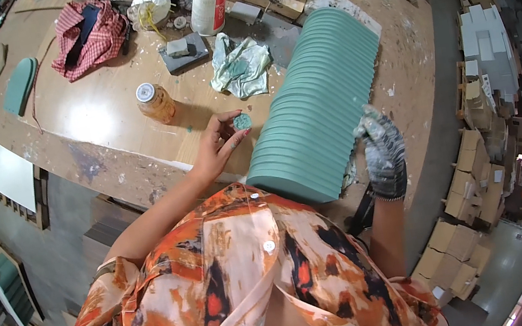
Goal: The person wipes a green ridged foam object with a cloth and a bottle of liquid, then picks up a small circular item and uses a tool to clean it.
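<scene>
- Left hand (222, 143), bare, pinches a small round teal-stained sanding pad (242, 122) between thumb & fingertips, held up just off the 9 o'clock side of the long teal-green ribbed moulding panel (319, 103).
- Right hand (383, 151), in a paint-flecked grey knit glove, is clenched on the panel's 3 o'clock edge; what it grips under the glove, can't tell.
- Panel lies diagonal on the worn wooden workbench (94, 115), near end overhanging the bench edge by the person's chest.
- Risk, imo: overhang + one-hand hold, so a hard push could tip or slide the panel off; the tiny pad could slip from that light pinch.
- Amber glass jar w/ metal lid (155, 102) at 10 o'clock of the left hand, teal-smeared crumpled rag (240, 65) at 12: elbow-knock hazards.
- Open bench room lies at 9–10 o'clock; 3 o'clock edge is close, floor beyond.
</scene>
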Action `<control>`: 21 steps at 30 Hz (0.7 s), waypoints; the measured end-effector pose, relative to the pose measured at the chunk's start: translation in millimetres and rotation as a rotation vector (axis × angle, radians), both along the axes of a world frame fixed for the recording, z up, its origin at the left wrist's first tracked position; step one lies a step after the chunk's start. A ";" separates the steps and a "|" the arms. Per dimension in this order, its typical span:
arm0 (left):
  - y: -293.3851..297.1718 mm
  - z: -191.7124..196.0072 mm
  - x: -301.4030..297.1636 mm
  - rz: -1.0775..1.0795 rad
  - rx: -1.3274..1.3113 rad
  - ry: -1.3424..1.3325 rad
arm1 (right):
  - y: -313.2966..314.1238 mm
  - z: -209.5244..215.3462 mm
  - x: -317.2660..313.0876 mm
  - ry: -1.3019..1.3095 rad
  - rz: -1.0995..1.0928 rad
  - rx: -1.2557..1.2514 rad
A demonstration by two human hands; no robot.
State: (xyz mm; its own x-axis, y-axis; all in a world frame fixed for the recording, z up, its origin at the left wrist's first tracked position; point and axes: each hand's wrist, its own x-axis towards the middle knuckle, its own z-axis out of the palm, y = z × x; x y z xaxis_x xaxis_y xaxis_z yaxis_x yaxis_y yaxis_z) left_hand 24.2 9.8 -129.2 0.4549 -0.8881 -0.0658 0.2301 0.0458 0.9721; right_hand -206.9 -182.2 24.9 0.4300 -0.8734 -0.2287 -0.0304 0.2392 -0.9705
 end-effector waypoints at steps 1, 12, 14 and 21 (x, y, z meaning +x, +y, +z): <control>-2.4 -5.5 -0.3 0.004 0.002 0.022 | -11.9 0.7 3.7 0.022 0.004 0.002; -5.4 -27.5 0.2 0.075 0.073 0.098 | -151.8 -29.4 68.5 0.392 0.060 -0.358; -9.3 -22.7 -0.5 0.064 0.070 0.115 | -157.2 -36.0 72.9 0.405 0.029 -0.342; -11.8 -14.5 -0.9 0.105 0.056 0.114 | -164.0 -43.1 82.0 0.507 0.026 -0.346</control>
